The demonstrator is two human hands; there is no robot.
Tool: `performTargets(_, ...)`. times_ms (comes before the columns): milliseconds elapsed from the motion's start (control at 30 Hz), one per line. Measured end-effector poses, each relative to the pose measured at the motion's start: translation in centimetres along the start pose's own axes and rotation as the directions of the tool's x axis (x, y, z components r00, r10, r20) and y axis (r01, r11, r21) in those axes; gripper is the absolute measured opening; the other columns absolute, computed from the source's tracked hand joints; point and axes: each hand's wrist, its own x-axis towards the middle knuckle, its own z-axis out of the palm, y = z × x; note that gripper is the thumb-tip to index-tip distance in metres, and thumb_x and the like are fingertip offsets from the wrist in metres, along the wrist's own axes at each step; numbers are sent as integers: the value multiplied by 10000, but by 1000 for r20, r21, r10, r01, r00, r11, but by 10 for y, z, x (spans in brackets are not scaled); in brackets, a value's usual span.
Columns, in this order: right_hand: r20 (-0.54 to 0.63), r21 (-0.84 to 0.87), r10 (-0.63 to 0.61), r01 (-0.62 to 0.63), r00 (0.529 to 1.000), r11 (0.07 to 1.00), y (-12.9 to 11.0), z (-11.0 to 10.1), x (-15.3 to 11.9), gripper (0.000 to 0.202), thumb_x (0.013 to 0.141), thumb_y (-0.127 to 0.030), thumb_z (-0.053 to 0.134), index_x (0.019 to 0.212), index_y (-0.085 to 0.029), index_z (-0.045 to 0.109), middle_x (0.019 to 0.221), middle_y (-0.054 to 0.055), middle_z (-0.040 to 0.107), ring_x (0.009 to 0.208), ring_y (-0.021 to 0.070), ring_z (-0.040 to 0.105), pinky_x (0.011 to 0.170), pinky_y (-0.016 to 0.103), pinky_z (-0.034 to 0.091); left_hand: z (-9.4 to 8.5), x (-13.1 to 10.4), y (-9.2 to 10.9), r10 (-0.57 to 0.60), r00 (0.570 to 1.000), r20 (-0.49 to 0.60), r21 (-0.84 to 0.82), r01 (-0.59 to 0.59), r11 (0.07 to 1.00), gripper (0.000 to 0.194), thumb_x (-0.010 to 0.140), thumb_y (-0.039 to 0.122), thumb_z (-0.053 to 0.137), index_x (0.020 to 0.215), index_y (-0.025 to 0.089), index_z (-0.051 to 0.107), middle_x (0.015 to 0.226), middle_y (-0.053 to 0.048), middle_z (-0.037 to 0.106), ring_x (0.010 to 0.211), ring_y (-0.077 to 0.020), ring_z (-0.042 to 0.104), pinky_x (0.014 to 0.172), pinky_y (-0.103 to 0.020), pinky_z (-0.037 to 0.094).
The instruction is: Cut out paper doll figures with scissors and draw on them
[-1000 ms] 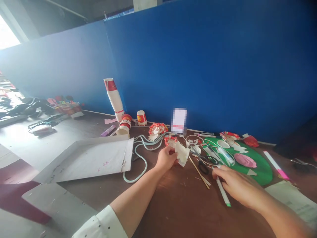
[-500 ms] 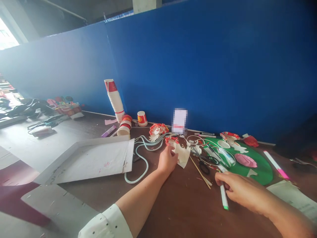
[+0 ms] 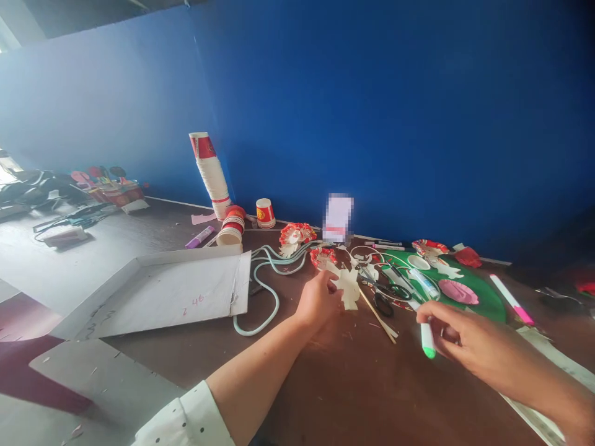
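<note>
My right hand (image 3: 453,331) is closed around a white marker (image 3: 427,339) with a green end, which points down toward the table. My left hand (image 3: 320,300) has its fingers curled together at the left edge of a cream paper cutout (image 3: 349,290); its fingertips are partly hidden. Just beyond that hand lies a small red-and-white cut paper cup (image 3: 322,257). Black-handled scissors (image 3: 393,292) and a pair of thin wooden sticks (image 3: 379,314) rest to the right of the cutout.
A shallow white box lid (image 3: 171,291) lies at left beside a pale cord (image 3: 277,303). Stacked paper cups (image 3: 214,176) lean near the blue partition (image 3: 348,111). A green disc (image 3: 488,303) at right carries a pink paper piece (image 3: 458,291). A pink-ended marker (image 3: 511,299) lies beyond.
The marker has been lifted slightly and tilted, its green end now higher. My left hand has shifted a little, and the cream cutout lies at a different angle. The view has tipped slightly.
</note>
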Motion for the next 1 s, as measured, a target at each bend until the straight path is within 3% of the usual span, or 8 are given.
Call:
performTargets(167,-207,248,-9,61,978,967,-30,6,0,162,879,-409,525,943,-265,562,670,-41,618,518,132,568,513,230,461,3,-10,6,12,987,162,107,-30,994,303,742,205,596,1044,200,572,758,20,626,693,-131,581,671,-241,436)
performTargets(367,-354,406,6,148,935,902,-55,30,2,145,915,-365,510,843,-240,527,684,-25,593,615,140,594,580,239,476,-6,-23,17,117,983,141,460,-170,871,224,803,268,567,1006,174,571,968,-64,601,845,-187,578,749,-297,451)
performTargets(467,-425,404,3,187,905,895,-53,40,3,130,916,-336,512,838,-235,531,722,-11,594,650,148,594,611,257,476,-14,-31,22,259,930,260,555,-363,748,152,862,213,463,777,180,585,860,-61,577,841,-186,552,790,-303,439)
performTargets(600,-473,443,11,227,881,867,-45,54,5,110,916,-306,519,981,-236,572,807,11,635,745,177,632,705,291,500,-16,-35,26,345,853,392,560,-519,646,185,883,198,435,805,174,601,873,-70,601,833,-198,541,749,-312,442)
performTargets(667,-487,472,24,240,873,848,-42,60,5,169,918,-294,518,1065,-243,585,873,23,659,804,187,649,734,293,512,-13,-30,28,336,867,368,586,-497,640,214,910,211,404,844,169,603,884,-75,615,847,-204,553,795,-330,443)
performTargets(800,-493,510,54,237,869,827,-40,68,6,201,921,-293,522,1101,-249,599,885,25,671,777,170,660,725,274,530,-3,-18,32,145,967,212,664,-251,704,261,909,368,470,919,138,590,886,-105,641,883,-241,592,828,-362,452)
performTargets(867,-481,546,91,216,872,810,-38,69,5,202,921,-301,528,1102,-247,598,844,16,674,708,149,658,687,253,540,5,-15,30,33,980,198,655,-157,740,312,841,382,586,1003,116,570,926,-123,655,903,-264,609,803,-362,464)
performTargets(1000,-494,591,151,203,856,781,-37,67,4,198,919,-317,537,1086,-239,610,762,2,669,639,125,648,633,211,544,11,-11,22,29,976,214,475,-130,870,295,804,236,602,1077,144,544,872,-85,677,858,-234,631,785,-345,465)
